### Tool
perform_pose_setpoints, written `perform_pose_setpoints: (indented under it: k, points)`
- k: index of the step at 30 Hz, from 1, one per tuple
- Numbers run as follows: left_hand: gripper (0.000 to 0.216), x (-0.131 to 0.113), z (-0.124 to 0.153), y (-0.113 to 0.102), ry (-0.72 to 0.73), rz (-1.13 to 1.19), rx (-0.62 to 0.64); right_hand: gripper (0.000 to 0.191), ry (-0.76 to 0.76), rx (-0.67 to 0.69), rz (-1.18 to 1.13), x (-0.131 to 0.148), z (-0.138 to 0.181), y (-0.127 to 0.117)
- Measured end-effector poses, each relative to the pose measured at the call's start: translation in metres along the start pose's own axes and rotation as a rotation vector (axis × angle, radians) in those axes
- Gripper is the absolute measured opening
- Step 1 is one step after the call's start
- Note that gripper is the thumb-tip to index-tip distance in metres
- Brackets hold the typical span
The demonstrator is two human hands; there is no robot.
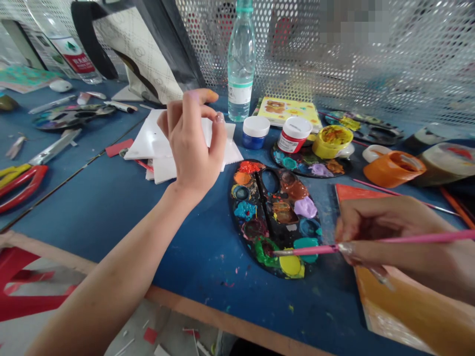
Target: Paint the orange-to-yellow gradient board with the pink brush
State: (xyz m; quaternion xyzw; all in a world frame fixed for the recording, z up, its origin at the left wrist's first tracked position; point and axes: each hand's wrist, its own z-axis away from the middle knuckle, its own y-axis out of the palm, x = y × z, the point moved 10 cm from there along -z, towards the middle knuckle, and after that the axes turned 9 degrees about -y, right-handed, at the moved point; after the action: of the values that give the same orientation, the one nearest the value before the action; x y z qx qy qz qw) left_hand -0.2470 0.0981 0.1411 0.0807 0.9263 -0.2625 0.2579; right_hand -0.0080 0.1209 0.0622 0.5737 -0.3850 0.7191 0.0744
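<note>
My right hand (374, 230) pinches a pink paintbrush (408, 240), whose tip touches the green paint well at the near end of a black oval palette (264, 198) full of mixed colours. Under my right forearm lies an orange-painted canvas (393, 306). My left hand (193, 143) is raised over a stack of white sheets (152, 141), fingers curled with the thumb and fingertips together; whether it grips a sheet I cannot tell.
A water bottle (241, 59) stands at the back. Blue (255, 132), red (294, 134), yellow (331, 141) and orange (393, 168) paint pots surround a second palette (297, 160). Red-handled pliers (18, 183) and another palette (69, 116) lie left. Mesh screen (371, 64) behind.
</note>
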Motion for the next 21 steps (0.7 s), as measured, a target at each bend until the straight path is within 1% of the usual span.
perform_pose_setpoints:
  k: [3,7,10,14,16,18,21]
  points:
    - [0.015,0.001,0.0,0.0,-0.004,-0.009,0.0,0.014,0.126,0.019,-0.258,-0.012,-0.007,0.01]
    - [0.015,-0.001,0.0,-0.002,0.013,-0.044,-0.023,0.015,0.189,-0.024,-0.409,-0.02,-0.009,0.011]
    - [0.014,-0.002,0.001,-0.004,0.016,-0.053,-0.04,0.018,0.235,-0.029,-0.472,-0.023,-0.008,0.014]
    - [0.012,-0.003,0.001,-0.004,0.017,-0.028,-0.031,0.02,0.321,-0.039,-0.549,-0.03,-0.006,0.017]
    - [0.012,-0.003,0.001,-0.004,0.018,-0.03,-0.034,0.022,0.341,-0.053,-0.571,-0.032,-0.006,0.016]
    - [0.011,-0.003,0.001,-0.005,0.02,-0.043,-0.047,0.021,0.346,-0.084,-0.576,-0.034,-0.007,0.011]
    - [0.008,-0.004,0.001,-0.006,0.033,-0.048,-0.056,0.018,0.316,-0.168,-0.555,-0.033,-0.009,-0.006]
